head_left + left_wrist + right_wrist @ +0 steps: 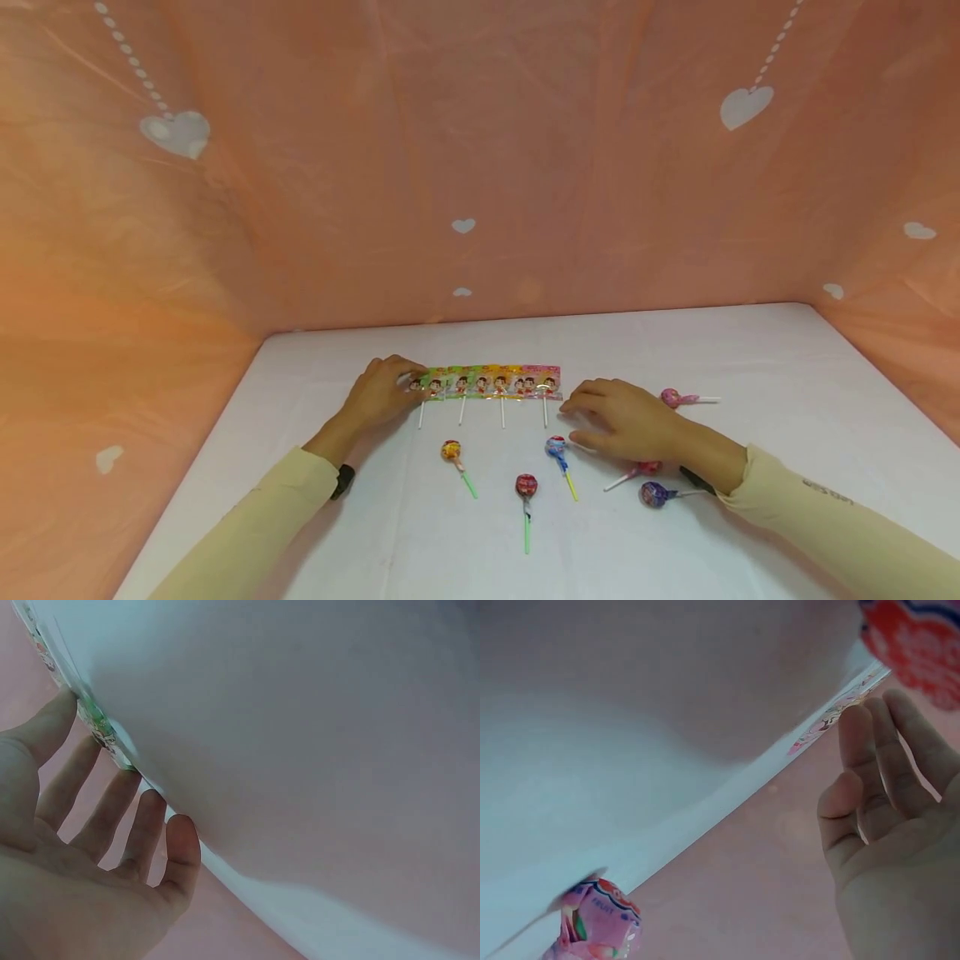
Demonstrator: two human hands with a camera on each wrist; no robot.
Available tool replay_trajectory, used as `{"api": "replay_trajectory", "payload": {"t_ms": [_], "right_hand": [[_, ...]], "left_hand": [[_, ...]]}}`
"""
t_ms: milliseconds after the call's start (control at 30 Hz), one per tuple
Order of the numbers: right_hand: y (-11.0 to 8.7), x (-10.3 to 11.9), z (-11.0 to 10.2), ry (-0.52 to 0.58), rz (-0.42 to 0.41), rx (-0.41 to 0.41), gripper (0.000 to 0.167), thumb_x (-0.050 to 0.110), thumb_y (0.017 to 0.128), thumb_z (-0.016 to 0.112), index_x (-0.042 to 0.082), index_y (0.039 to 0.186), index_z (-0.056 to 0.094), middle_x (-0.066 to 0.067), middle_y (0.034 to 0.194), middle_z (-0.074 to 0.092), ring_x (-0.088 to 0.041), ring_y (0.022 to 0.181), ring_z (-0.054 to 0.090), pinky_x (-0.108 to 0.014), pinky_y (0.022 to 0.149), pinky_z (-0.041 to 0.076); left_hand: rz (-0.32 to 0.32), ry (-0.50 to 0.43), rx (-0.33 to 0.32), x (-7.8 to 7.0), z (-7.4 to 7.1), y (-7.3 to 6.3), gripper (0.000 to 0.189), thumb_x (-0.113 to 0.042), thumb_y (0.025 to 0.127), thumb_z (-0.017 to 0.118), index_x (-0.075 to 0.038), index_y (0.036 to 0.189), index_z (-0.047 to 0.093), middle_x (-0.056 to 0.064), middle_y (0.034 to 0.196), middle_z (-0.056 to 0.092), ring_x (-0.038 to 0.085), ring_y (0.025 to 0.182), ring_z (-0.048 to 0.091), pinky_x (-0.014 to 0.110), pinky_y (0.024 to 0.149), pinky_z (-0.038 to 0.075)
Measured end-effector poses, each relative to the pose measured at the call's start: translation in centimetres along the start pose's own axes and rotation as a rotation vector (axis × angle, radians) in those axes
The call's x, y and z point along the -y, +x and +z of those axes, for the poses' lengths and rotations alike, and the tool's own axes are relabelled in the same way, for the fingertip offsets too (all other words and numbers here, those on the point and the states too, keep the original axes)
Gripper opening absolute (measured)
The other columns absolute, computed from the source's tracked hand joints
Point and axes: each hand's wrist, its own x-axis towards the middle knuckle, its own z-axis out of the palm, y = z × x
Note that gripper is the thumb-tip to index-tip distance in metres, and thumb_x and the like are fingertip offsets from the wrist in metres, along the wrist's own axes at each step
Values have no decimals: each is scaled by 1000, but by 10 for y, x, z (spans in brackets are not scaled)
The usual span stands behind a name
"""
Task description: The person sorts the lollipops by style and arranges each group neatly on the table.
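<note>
Several flat lollipops [501,383] in green, orange and pink wrappers lie side by side in a row, white sticks toward me. My left hand [382,392] is at the row's left end; its spread fingertips touch the green-wrapped lollipop [97,724]. Just beyond the row's right end, my right hand [626,421] hovers with loosely bent fingers and nothing in them. Close to its thumb lies a blue round lollipop [556,447] on a yellow stick. A red-pink lollipop [648,468] is partly hidden under the right hand.
Nearer me lie an orange lollipop [452,451] and a dark red one [527,485], both on green sticks. On the right are a purple lollipop [654,495] and a pink one [670,398]. Pink cloth walls [525,208] surround the white table [337,533].
</note>
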Motion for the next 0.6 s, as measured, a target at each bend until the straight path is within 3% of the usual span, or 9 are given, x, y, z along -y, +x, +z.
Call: {"api": "replay_trajectory", "payload": {"t_ms": [300,467,600], "right_hand": [[-2,-1,0,-3,2,1,31,42,92,67,24,117,70,10,117,65,-13,111,62,-39,99,50],[-5,1,0,10,16,11,32,44,93,65,25,118,70,11,118,65,-13,112,61,-40,99,49],[-7,2,1,22,4,-10,32,43,93,65,22,118,70,9,117,65,-13,111,62,-39,98,50]], "left_hand": [[-5,7,10,-3,0,1,40,-30,91,71,-13,126,68,14,136,61,34,117,54,53,99,44],[-7,-51,41,-3,-5,0,45,-34,96,65,-12,134,62,17,141,56,40,130,50,58,107,39],[31,-49,27,-4,-11,-8,47,-35,99,60,-10,139,58,19,144,53,43,135,46,60,110,36]]}}
